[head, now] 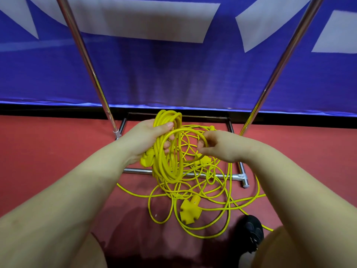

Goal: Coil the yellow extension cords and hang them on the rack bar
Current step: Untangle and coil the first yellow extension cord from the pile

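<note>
Coiling approx. half done: left hand (146,141) grips a bundle of finished loops (168,151) w/ a plug at its heel, while right hand (216,146), just beside it, pinches the next turn of yellow cord. Loose cord (202,200) and a multi-outlet socket (190,209) lie tangled on the floor below both hands, across the rack base (222,176). Nothing hung yet; rack bar out of view; no containers.

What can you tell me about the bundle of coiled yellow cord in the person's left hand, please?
The coiled bundle is glossy yellow cable wound into several long oval loops, hanging upright above the rack's base bar. The left hand grips its upper part; a yellow plug sits beside the palm. One loop runs to the right hand, which pinches it.
</note>
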`<action>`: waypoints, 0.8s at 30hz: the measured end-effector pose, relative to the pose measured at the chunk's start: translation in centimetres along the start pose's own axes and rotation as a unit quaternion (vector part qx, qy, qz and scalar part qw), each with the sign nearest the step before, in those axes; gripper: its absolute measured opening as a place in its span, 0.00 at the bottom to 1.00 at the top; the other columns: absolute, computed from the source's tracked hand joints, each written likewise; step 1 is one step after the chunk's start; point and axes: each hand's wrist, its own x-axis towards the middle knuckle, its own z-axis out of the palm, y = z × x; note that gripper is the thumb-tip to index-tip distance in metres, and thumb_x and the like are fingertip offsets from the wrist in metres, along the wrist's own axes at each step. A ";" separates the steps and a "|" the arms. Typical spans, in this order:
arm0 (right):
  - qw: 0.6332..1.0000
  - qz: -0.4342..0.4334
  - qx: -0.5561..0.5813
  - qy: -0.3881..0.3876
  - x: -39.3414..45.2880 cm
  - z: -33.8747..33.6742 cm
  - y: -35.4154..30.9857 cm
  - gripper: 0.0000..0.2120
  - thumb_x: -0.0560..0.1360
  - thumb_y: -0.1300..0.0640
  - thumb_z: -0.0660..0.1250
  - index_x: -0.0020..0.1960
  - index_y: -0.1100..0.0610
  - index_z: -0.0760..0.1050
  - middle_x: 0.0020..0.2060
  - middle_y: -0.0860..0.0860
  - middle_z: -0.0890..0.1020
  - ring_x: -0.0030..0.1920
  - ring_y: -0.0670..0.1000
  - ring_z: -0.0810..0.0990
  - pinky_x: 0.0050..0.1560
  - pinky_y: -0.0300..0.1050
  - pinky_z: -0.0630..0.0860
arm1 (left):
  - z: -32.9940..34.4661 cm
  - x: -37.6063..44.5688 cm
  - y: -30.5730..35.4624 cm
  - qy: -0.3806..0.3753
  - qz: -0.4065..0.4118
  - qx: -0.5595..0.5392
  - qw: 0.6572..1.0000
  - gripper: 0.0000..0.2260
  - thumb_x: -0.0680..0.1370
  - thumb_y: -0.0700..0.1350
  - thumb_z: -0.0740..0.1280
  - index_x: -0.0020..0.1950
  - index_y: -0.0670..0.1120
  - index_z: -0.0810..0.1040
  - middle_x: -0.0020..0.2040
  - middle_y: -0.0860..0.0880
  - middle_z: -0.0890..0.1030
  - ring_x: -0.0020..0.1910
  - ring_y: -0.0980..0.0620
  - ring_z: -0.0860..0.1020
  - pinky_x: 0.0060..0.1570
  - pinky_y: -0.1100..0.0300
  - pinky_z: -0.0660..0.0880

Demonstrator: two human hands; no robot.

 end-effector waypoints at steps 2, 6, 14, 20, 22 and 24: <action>0.998 -0.002 0.045 0.040 0.2 -0.3 0.3 0.06 0.78 0.55 0.63 0.44 0.53 0.68 0.33 0.46 0.76 0.38 0.53 0.76 0.38 0.43 0.73 | -0.3 0.1 0.0 0.008 0.000 0.016 1.000 0.13 0.80 0.46 0.60 0.38 0.42 0.72 0.29 0.45 0.72 0.24 0.54 0.71 0.28 0.62 0.75; 0.942 -0.028 0.256 0.213 0.0 -1.7 0.1 0.04 0.75 0.57 0.67 0.43 0.54 0.72 0.30 0.50 0.80 0.29 0.50 0.74 0.36 0.45 0.72 | -0.4 -0.1 0.2 0.011 0.008 0.054 0.998 0.13 0.81 0.46 0.59 0.40 0.41 0.72 0.24 0.50 0.75 0.25 0.54 0.73 0.28 0.62 0.75; 0.920 -0.059 0.265 0.282 -0.2 -1.8 -0.6 0.06 0.73 0.54 0.70 0.38 0.50 0.76 0.30 0.47 0.75 0.29 0.44 0.69 0.34 0.39 0.67 | 0.8 -0.5 -0.3 -0.057 -0.015 0.053 0.997 0.05 0.80 0.43 0.59 0.48 0.43 0.73 0.35 0.48 0.84 0.32 0.53 0.82 0.32 0.60 0.79; 0.929 -0.060 0.232 0.282 0.1 -1.3 -0.7 0.05 0.72 0.54 0.71 0.43 0.55 0.79 0.34 0.49 0.79 0.34 0.46 0.74 0.38 0.40 0.70 | 1.7 -0.6 -0.5 -0.078 -0.024 0.025 0.996 0.06 0.79 0.42 0.60 0.47 0.41 0.74 0.34 0.48 0.83 0.32 0.53 0.82 0.33 0.59 0.80; 0.933 -0.063 0.218 0.281 0.2 -1.3 -0.7 0.05 0.72 0.53 0.71 0.43 0.54 0.79 0.36 0.52 0.81 0.36 0.49 0.76 0.39 0.42 0.72 | 1.7 -0.6 -0.6 -0.077 -0.016 0.034 0.996 0.06 0.79 0.42 0.60 0.45 0.41 0.74 0.33 0.49 0.81 0.30 0.53 0.80 0.33 0.60 0.79; 0.934 -0.066 0.209 0.283 0.3 -1.1 -0.7 0.04 0.72 0.53 0.71 0.42 0.53 0.79 0.38 0.55 0.82 0.39 0.55 0.79 0.42 0.46 0.75 | 1.7 -0.6 -0.6 -0.087 -0.014 0.040 0.995 0.07 0.79 0.42 0.61 0.42 0.42 0.73 0.32 0.48 0.77 0.30 0.51 0.77 0.32 0.59 0.77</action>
